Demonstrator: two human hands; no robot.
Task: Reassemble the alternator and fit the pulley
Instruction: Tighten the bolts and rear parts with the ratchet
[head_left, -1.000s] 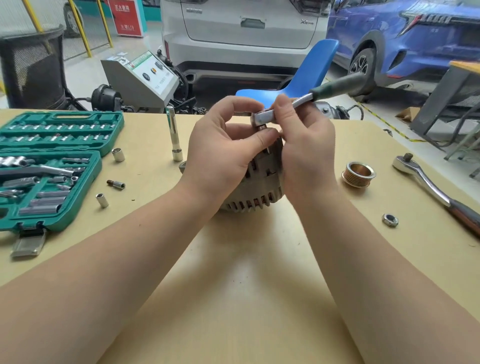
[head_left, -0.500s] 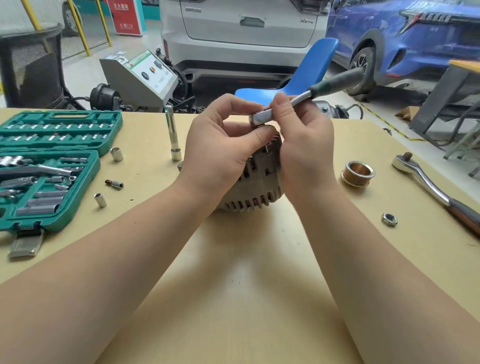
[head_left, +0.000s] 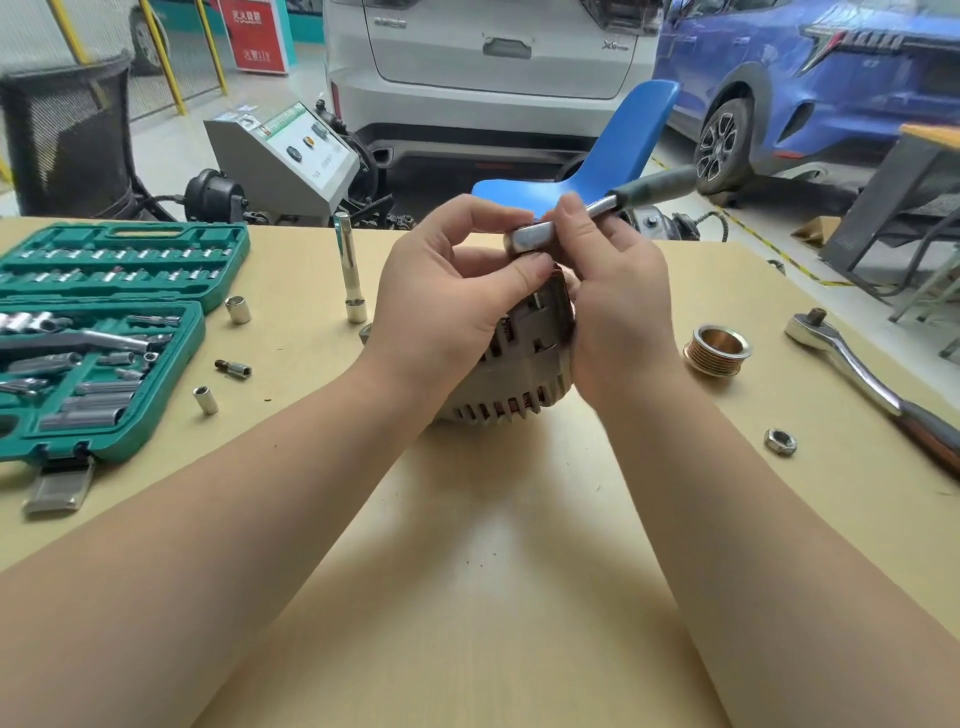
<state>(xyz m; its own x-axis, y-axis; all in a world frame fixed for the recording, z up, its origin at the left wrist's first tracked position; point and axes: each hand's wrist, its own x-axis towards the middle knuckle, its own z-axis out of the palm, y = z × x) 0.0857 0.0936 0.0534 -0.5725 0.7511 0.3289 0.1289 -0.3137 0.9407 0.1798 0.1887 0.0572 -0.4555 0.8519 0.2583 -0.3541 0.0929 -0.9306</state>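
Note:
The grey finned alternator (head_left: 511, 384) stands on the table between my hands, its top hidden by them. A small ratchet (head_left: 597, 208) with a dark green handle sits on top of the alternator, its handle pointing up to the right. My left hand (head_left: 447, 306) curls over the alternator's left side, with thumb and fingers at the ratchet head. My right hand (head_left: 608, 291) pinches the ratchet's shank near the head. The brass-coloured pulley (head_left: 717, 349) lies on the table to the right, apart from the alternator. A loose nut (head_left: 780, 442) lies nearer me on the right.
An open green socket case (head_left: 104, 332) fills the table's left side, with loose sockets (head_left: 238, 309) beside it and a long socket (head_left: 350, 270) standing upright. A large ratchet (head_left: 878, 384) lies at the right edge. A blue chair (head_left: 618, 150) and parked cars stand behind the table.
The ratchet handle has swung slightly, and both hands have shifted a little on top of the alternator. Everything else on the table stays put.

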